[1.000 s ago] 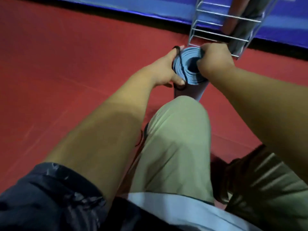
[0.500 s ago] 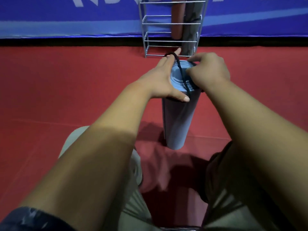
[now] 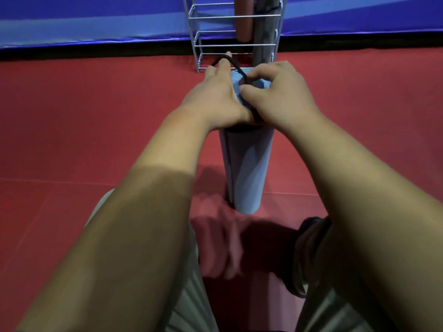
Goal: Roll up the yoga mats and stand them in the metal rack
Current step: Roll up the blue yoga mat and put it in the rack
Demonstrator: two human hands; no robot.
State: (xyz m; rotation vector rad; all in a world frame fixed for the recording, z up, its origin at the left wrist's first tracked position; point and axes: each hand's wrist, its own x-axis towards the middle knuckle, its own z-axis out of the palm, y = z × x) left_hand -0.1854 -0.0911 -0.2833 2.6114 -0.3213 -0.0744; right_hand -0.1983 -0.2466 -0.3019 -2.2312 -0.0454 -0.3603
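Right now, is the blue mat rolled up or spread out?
Rolled up. The mat stands on end as a tube on the floor, outside the rack.

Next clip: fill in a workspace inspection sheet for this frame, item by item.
Surface: red floor; the blue mat stands upright on it.
Job's things: blue mat rolled, with a black band stretched over its top end; the metal rack behind holds a red-brown mat and a grey mat.
Clutter: nothing seen.
Hands: left hand holds the blue mat's top, one finger hooked through the black band; right hand pinches the band above the mat's top.
Cables: nothing seen.
Surroundings: blue wall padding behind the rack; the person's trousers at the bottom.
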